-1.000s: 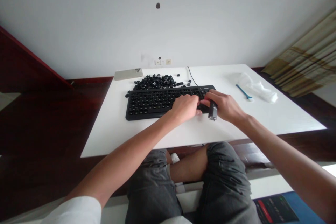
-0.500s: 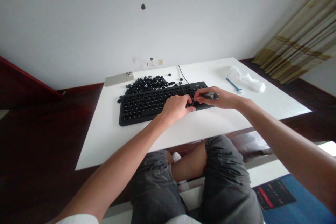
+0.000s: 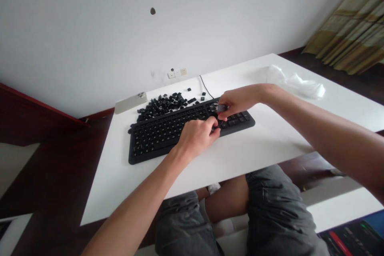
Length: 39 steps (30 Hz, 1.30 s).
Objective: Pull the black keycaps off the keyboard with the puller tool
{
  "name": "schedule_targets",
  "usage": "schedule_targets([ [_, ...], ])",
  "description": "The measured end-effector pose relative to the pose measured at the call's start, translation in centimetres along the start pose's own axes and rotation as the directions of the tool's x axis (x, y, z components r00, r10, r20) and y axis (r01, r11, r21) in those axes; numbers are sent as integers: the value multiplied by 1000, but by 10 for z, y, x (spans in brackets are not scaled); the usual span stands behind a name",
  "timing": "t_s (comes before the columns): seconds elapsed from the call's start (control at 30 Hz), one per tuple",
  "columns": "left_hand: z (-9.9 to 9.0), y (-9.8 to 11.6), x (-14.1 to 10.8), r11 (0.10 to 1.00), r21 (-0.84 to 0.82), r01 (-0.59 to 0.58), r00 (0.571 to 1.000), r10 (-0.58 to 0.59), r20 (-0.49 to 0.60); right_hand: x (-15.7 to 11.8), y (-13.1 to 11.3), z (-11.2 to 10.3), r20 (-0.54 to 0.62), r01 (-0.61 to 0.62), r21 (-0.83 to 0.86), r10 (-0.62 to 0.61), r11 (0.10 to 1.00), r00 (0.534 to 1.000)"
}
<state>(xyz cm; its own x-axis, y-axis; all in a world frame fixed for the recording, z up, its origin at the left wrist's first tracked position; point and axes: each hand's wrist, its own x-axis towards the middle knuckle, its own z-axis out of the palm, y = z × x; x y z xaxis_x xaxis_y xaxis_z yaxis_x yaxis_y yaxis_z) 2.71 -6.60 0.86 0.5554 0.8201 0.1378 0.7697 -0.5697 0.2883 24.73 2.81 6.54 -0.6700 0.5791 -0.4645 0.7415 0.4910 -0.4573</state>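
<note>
A black keyboard [image 3: 168, 130] lies on the white table, its left and middle parts stripped of keycaps and dark caps still on the right end. My left hand [image 3: 196, 136] rests on the keyboard's lower edge, thumb and forefinger curled together; whatever is between them is hidden. Just right of it, my right hand [image 3: 235, 102] is closed round a screwdriver [image 3: 221, 107] with a dark handle, its thin shaft pointing down among the keys by the left fingertips. Behind the keyboard is a heap of loose black keycaps [image 3: 162, 106].
A phone [image 3: 129, 103] lies at the back left of the table [image 3: 114, 184]. Several single keycaps sit near the black cable [image 3: 205, 87]. Crumpled clear plastic [image 3: 295, 84] lies at the right. Wall sockets [image 3: 177, 73] are behind the table.
My right hand has raised and turned the screwdriver, from lying nearly flat to a steeper angle. My left hand stays by the same keys. The view has shifted, and my right arm now covers the blue tool.
</note>
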Motion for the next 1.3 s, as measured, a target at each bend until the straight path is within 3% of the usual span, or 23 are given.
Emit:
schedule_targets([
  [0.2, -1, 1, -1, 1000, -1, -5, 1000, 5, 16, -1, 13, 14, -156, 203, 35, -195, 979, 968],
  [0.43, 2, 1, -4, 999, 36, -33, 999, 34, -12, -8, 7, 23, -265, 249, -77, -261, 965, 928],
  [0.77, -2, 2, -7, 1000, 15, -6, 999, 6, -37, -9, 8, 22, -280, 345, -64, -349, 936, 894],
  [0.97, -4, 3, -10, 996, 74, -50, 997, 53, -49, -12, 0, 24, -311, 379, -176, -416, 909, 854],
  [1.3, -8, 9, -2, 973, -117, 200, 980, -198, 22, -17, -14, 36, -329, 400, -269, -474, 876, 816],
])
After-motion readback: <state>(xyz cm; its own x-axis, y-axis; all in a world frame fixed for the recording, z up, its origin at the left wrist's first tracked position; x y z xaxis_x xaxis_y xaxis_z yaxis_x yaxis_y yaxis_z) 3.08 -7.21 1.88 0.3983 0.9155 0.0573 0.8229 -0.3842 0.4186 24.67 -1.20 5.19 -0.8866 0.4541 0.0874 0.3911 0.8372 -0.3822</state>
